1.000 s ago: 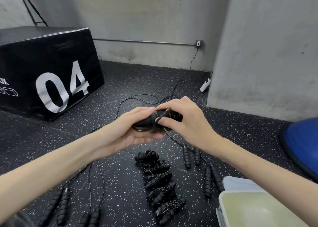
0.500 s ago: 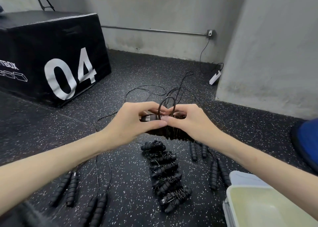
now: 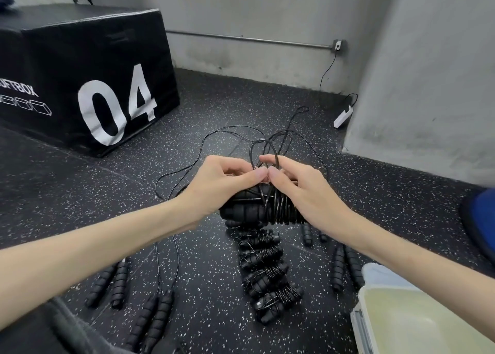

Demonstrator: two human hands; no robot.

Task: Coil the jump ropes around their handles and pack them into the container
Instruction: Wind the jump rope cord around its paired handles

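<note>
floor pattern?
Black rubber floor with small white speckles, clearest in the head view.

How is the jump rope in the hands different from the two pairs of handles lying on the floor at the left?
The jump rope in the hands has cord wound round its handles, with a loose loop sticking up; the floor handles at the left are bare, their cords trailing loose. The left hand and right hand hold the first up; the others lie on the floor. Both have black ribbed grips.
</note>
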